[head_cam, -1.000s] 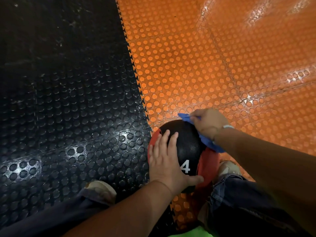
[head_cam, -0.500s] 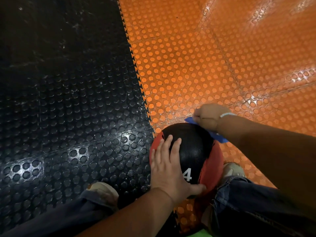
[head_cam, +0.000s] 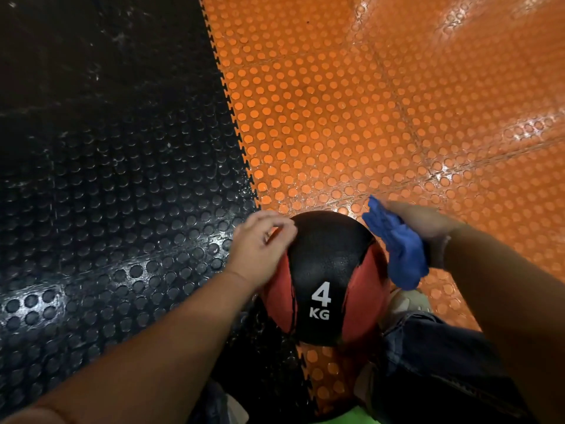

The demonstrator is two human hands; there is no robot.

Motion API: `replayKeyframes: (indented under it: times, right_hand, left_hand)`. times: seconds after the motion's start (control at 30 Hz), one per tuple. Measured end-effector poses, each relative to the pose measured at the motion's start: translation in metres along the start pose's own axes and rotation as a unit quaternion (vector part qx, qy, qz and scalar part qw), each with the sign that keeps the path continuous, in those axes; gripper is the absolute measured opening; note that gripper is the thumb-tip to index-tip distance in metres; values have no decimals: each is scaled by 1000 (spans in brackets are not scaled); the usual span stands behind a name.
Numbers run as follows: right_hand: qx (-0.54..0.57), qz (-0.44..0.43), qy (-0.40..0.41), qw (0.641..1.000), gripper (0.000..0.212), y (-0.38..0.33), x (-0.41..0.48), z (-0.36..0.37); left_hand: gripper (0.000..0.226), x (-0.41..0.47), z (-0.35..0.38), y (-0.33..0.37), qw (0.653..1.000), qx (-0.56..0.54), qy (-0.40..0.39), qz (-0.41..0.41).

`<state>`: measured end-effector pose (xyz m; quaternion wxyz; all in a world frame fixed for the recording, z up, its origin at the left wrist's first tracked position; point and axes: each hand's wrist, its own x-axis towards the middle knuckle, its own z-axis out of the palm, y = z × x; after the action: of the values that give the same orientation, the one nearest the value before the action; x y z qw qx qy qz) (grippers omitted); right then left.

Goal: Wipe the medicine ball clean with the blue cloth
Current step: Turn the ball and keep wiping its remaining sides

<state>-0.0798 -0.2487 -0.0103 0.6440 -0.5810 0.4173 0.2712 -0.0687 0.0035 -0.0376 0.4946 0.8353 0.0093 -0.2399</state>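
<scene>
The medicine ball [head_cam: 324,258] sits on the floor, right where the black mat [head_cam: 107,179] meets the orange mat [head_cam: 336,102]. It is close in front of the person, between their legs, with one shoe [head_cam: 406,304] just beside it. The ball is black and red and says "4 KG" in white. The left hand [head_cam: 260,249] rests on the top left of the ball with loose, bent fingers. It holds nothing and seems to keep the ball from rolling. The right hand [head_cam: 425,221] is at the right side of the ball with the blue cloth [head_cam: 397,249] under it. Its fingers look straight and flat on the cloth, not squeezing it. The cloth touches the ball's edge or is just beside it. The wiping looks to be part way through. The pictures do not show which parts are clean. The left side, the front with the number and the bottom probably need a wipe too.
</scene>
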Motion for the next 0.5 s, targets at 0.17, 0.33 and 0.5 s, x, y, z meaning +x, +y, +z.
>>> replayKeyframes:
  times: [0.17, 0.33, 0.5]
  right_hand:
    - [-113, 7, 59, 992, 74, 58, -2, -1]
    - [-75, -49, 67, 994, 41, 51, -9, 20]
    - [-176, -53, 53, 982, 70, 2, 11, 50]
  left_hand:
    - [72, -15, 5, -43, 960, -130, -69, -240]
    - [70, -29, 29, -41, 883, -325, -59, -334]
    - [71, -12, 3, -34, 862, -372, -32, -342]
